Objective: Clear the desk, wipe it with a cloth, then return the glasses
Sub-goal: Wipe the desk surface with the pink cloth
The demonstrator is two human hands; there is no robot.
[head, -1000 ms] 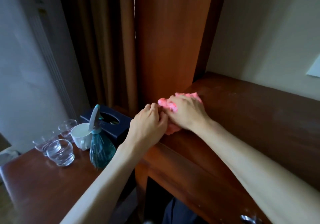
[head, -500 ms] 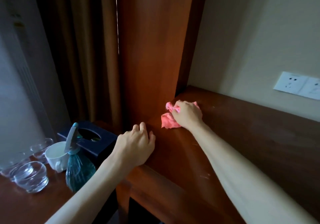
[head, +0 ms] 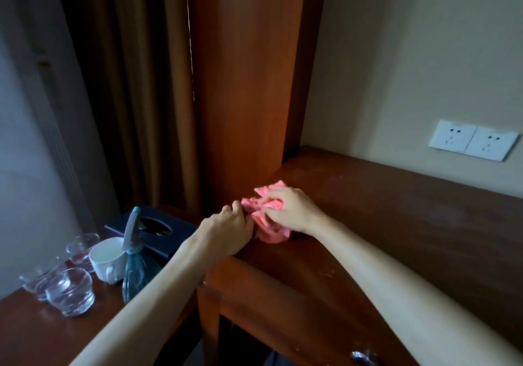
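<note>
Desk [head: 396,224] looks cleared, both hands (left hand [head: 229,231], right hand [head: 291,210]) bunching the pink cloth [head: 271,231] mid-wipe, glasses [head: 69,290] parked left of the desk, not returned yet.

The desk top [head: 396,224] lies bare rightward to the wall; a wooden panel [head: 246,82] blocks its left end. The lower table [head: 42,331] is crowded by glasses [head: 69,290], cup [head: 109,258], spray bottle [head: 135,269] and tissue box [head: 158,231].

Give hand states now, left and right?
Left hand: curled, pinching the pink cloth's edge.
Right hand: gripping the cloth on the desk.
</note>
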